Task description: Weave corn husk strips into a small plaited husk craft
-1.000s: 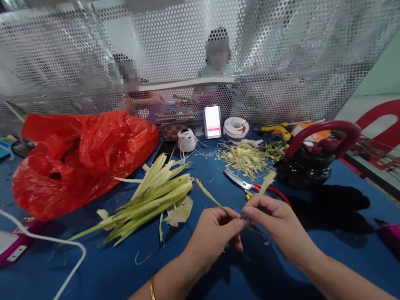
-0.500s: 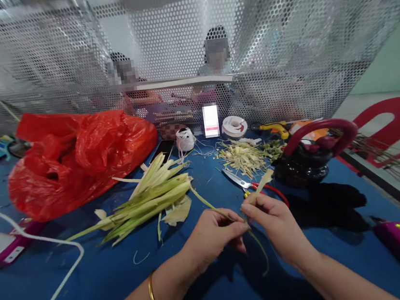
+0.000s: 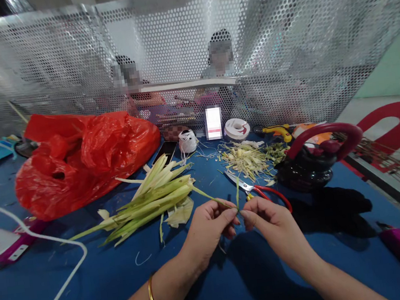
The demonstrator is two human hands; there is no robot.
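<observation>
My left hand (image 3: 209,229) and my right hand (image 3: 273,224) meet fingertip to fingertip above the blue table (image 3: 102,274). Both pinch a thin green leaf strip (image 3: 211,197) between thumb and fingers. One end of the strip runs up and left toward a pile of pale green leaves (image 3: 148,200); a short end stands up between my hands. A gold bangle sits on my left wrist. Red-handled scissors (image 3: 259,190) lie just beyond my right hand.
A red plastic bag (image 3: 84,154) fills the left back. A heap of leaf trimmings (image 3: 244,156), a thread spool (image 3: 187,141), a tape roll (image 3: 236,128) and a dark basket with a red handle (image 3: 314,160) stand behind. A white cable (image 3: 50,236) lies at left. Two people sit behind the perforated metal screen.
My hands drew closer until the fingertips met. The pale broad end held up by my right hand is gone; only a thin green end stands there now. The dangling tail no longer shows.
</observation>
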